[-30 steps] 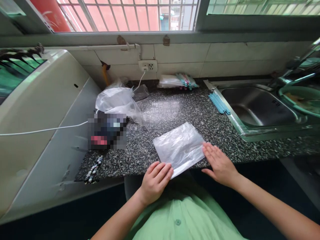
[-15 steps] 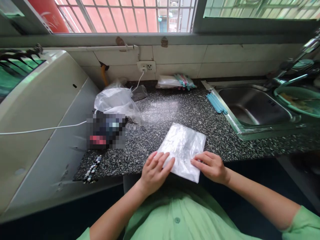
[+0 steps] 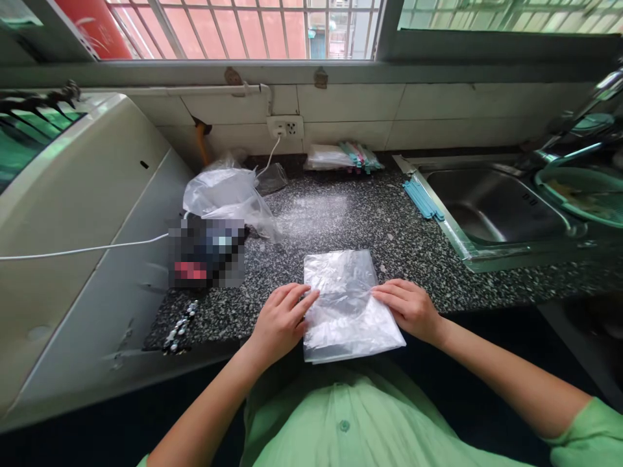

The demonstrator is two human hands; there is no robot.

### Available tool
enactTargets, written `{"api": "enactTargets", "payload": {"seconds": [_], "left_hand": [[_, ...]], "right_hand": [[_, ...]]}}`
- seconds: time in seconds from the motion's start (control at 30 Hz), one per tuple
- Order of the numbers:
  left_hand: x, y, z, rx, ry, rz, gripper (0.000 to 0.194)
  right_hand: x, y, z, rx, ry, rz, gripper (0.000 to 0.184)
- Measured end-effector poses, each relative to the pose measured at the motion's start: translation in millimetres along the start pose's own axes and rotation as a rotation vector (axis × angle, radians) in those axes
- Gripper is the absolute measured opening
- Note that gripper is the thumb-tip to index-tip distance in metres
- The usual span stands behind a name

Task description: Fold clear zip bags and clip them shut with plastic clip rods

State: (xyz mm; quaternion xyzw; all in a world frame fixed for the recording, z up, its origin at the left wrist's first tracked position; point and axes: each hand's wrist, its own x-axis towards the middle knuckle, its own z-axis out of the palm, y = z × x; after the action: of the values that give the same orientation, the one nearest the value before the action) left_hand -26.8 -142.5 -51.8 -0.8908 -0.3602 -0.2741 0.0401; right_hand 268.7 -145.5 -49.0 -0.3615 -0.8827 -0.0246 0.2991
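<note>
A flat, folded clear plastic bag (image 3: 348, 311) lies at the counter's front edge, its near end jutting out over the edge. It is creased and shiny, and looks several layers thick. At its left side my left hand (image 3: 281, 322) grips the edge, fingertips resting on top. My right hand (image 3: 413, 310) holds the opposite edge with the fingers together on the upper face. Both thumbs are mostly hidden.
Blue strips (image 3: 423, 199) lie beside the sink (image 3: 496, 207). Against the wall sits a stack of clear bags with coloured strips (image 3: 341, 157). A crumpled plastic bag (image 3: 224, 192), a blurred-out device (image 3: 207, 253) and a beaded string (image 3: 181, 327) are on the left.
The folded plastic bag has turned counterclockwise, so its sides now run nearly straight away from me. My left hand has shifted left with its edge; my right hand has moved slightly.
</note>
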Motion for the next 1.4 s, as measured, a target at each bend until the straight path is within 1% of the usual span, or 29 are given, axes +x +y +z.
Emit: {"api": "enactTargets", "payload": {"seconds": [0.1, 0.17, 0.27, 0.33, 0.4, 0.5, 0.6, 0.73, 0.83, 0.93, 1.0, 1.07, 1.1, 1.13, 1.17, 1.2, 1.23, 1.27, 1.3, 1.33, 1.4], "left_hand": [[10, -4, 1.1, -0.117, -0.091, -0.042, 0.030], [16, -6, 2.0, -0.234, -0.132, -0.089, 0.028], [24, -7, 4.4, -0.367, -0.150, -0.216, 0.024], [28, -7, 7.5, -0.389, -0.142, -0.272, 0.021], [32, -7, 12.0, -0.366, -0.116, -0.312, 0.024], [36, -6, 20.3, -0.292, -0.059, -0.364, 0.030], [38, -3, 27.7, -0.155, -0.018, -0.389, 0.035], [40, 1, 32.7, 0.040, 0.036, -0.395, 0.035], [41, 3, 32.5, 0.117, 0.040, -0.402, 0.036], [40, 4, 29.4, 0.174, -0.004, -0.423, 0.035], [39, 6, 26.2, 0.226, 0.004, -0.436, 0.027], [40, 10, 23.4, 0.273, 0.097, -0.406, 0.014], [42, 13, 22.7, 0.275, 0.149, -0.352, 0.017], [44, 16, 22.9, 0.254, 0.180, -0.265, 0.026], [48, 19, 24.2, 0.212, 0.177, -0.149, 0.034], [52, 23, 26.9, 0.159, 0.138, -0.024, 0.040], [56, 26, 30.8, 0.109, 0.074, 0.087, 0.043], [60, 28, 35.9, 0.079, 0.002, 0.159, 0.043], [63, 30, 41.7, 0.075, -0.057, 0.156, 0.042], [66, 32, 47.8, 0.090, -0.106, 0.093, 0.042], [69, 34, 59.0, 0.119, -0.214, -0.033, 0.049]], "right_hand": [[-1, 2, 1, 0.113, 0.005, 0.099, 0.022], [0, 4, 0, 0.170, -0.022, 0.172, 0.019], [4, 7, -1, 0.179, -0.082, 0.278, 0.017], [8, 8, -1, 0.163, -0.092, 0.354, 0.015], [12, 8, 1, 0.151, -0.073, 0.423, 0.015], [16, 8, 6, 0.117, -0.041, 0.503, 0.023], [20, 8, 10, 0.076, -0.042, 0.536, 0.022], [21, 7, 12, 0.043, -0.045, 0.555, 0.023], [21, 6, 12, 0.032, -0.039, 0.565, 0.025], [21, 5, 13, 0.014, -0.042, 0.575, 0.026], [21, 5, 13, 0.002, -0.047, 0.580, 0.026], [21, 5, 13, -0.007, -0.050, 0.572, 0.026], [22, 5, 13, -0.012, -0.050, 0.563, 0.026], [22, 5, 13, -0.017, -0.047, 0.553, 0.026], [22, 5, 13, -0.021, -0.047, 0.542, 0.026], [22, 5, 13, -0.024, -0.048, 0.534, 0.025], [22, 5, 13, -0.027, -0.051, 0.528, 0.025], [22, 5, 12, -0.030, -0.055, 0.524, 0.024], [22, 5, 12, -0.033, -0.058, 0.521, 0.024], [22, 5, 12, -0.037, -0.059, 0.517, 0.024], [20, 4, 11, -0.052, -0.057, 0.505, 0.025]]}}
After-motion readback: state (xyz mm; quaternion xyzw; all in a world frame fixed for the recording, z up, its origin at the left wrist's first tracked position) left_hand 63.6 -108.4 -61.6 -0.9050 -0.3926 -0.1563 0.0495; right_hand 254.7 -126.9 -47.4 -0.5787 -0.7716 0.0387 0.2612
